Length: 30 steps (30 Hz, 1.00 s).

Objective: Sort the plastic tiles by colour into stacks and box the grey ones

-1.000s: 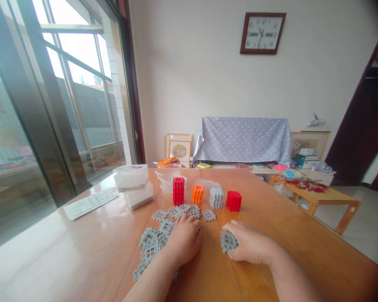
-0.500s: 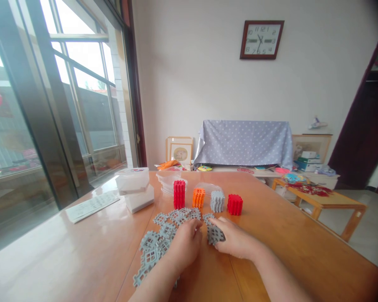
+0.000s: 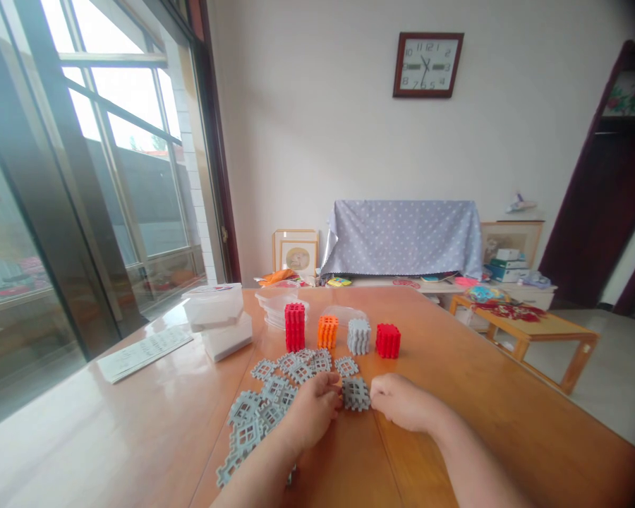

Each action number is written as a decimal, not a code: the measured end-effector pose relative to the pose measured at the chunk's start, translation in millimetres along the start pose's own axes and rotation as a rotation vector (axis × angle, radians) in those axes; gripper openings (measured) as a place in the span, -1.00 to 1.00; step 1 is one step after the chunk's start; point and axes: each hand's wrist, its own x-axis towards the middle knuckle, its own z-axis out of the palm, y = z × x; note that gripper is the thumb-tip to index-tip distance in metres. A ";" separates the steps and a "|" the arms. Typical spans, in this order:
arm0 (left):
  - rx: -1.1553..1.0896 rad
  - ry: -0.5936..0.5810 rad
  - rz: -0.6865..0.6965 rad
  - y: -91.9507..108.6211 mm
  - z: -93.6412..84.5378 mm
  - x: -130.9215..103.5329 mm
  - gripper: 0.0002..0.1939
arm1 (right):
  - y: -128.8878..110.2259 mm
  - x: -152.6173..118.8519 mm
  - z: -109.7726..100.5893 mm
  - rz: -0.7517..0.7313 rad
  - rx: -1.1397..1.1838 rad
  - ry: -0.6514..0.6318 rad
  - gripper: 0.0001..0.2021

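Note:
Between my two hands is a small stack of grey interlocking lattice tiles (image 3: 356,394). My left hand (image 3: 317,403), its fingers curled, meets the left side of the stack. From the right, my right hand (image 3: 402,402) presses bent fingertips to the stack's other side. One loose grey tile (image 3: 346,366) lies just beyond it. A spread pile of grey tiles (image 3: 246,434) reaches along the left, partly hidden by my left forearm. Behind stand a tall red block (image 3: 295,328), an orange block (image 3: 327,332), a grey block (image 3: 358,336) and a short red block (image 3: 388,341), built from similar tiles.
White plastic boxes (image 3: 219,328) and a printed sheet (image 3: 145,353) rest on the table's left. Clear plastic containers (image 3: 280,307) stand behind the blocks, a clear lid (image 3: 343,315) beside them. A low wooden table (image 3: 550,326) is off to the right.
My right hand has drawn back from over the grey stack to its right side, its fingers now curled. The loose tile beyond is uncovered. The whole view has shifted slightly.

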 end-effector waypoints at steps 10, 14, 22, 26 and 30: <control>-0.182 0.005 -0.046 1.7 2.2 -1.9 -0.71 | -4.7 2.1 7.4 -0.004 0.016 -0.042 -0.90; -0.205 -0.024 -0.034 -2.3 2.3 0.0 -0.68 | -3.9 1.7 6.0 -0.005 0.032 -0.045 -0.90; -0.152 -0.094 0.039 -11.0 1.9 5.4 -0.59 | -3.5 6.1 -0.1 -0.003 0.067 0.151 -0.87; -0.146 -0.092 0.034 -11.5 1.3 7.1 -0.58 | -10.7 10.4 2.9 -0.140 0.177 0.231 -0.76; -0.130 -0.077 0.012 -10.0 0.1 7.2 -0.55 | -16.2 8.0 2.5 -0.182 0.205 0.201 -0.73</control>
